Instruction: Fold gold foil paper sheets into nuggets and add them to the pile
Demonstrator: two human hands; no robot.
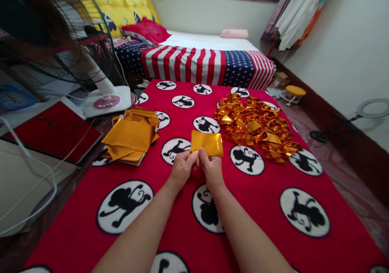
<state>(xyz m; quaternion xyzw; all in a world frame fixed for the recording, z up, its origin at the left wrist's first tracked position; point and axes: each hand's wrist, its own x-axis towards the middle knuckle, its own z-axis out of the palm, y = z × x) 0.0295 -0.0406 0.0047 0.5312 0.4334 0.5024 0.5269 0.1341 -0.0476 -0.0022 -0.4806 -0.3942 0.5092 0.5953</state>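
A shiny gold foil paper sheet is pinched at its near edge by both hands, above the red cloth. My left hand grips the near left corner with thumb and fingers pressed together. Close beside it, my right hand pinches the same edge, thumb on top; the fingers beneath are partly hidden. To the left lies a loose stack of gold foil paper. On the right sits a heap of folded gold foil pieces, apart from both hands.
Black monkey figures in white circles pattern the red cloth. A fan stands at the left, cables near it. Behind is a bed with a striped, starred cover. A yellow-topped stool stands on the floor at right.
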